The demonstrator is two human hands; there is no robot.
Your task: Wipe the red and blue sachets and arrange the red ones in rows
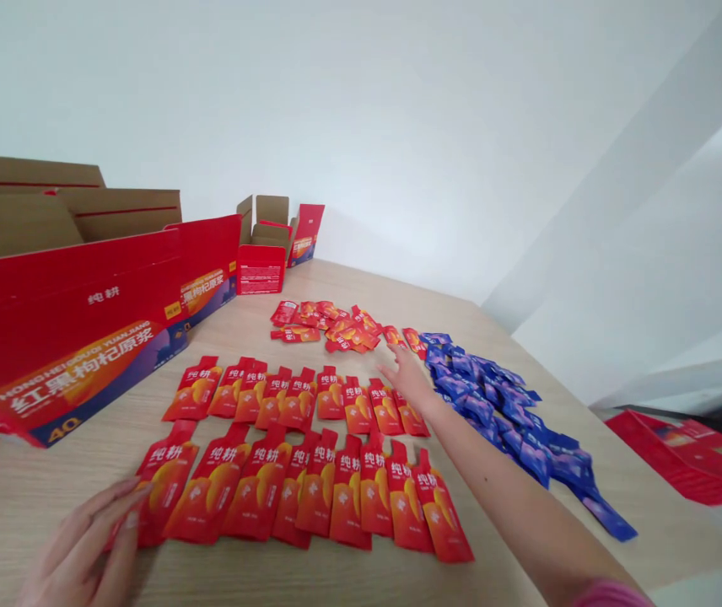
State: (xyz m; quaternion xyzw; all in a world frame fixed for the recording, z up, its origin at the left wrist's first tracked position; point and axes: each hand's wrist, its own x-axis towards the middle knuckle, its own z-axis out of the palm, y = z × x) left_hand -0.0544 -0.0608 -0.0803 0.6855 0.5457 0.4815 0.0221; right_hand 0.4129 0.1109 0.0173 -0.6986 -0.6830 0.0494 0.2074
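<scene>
The end red sachet (168, 476) lies at the left of the front row, close to the near edge of the table (645, 527), its long axis running away from the person, spout at the far end. The left hand (79, 544), the nearer, is open, fingers lightly curved against the sachet's lower left edge. The right hand (408, 379), open with fingers spread, hovers over the second row's right end, just beside a spread of blue sachets (500, 413).
</scene>
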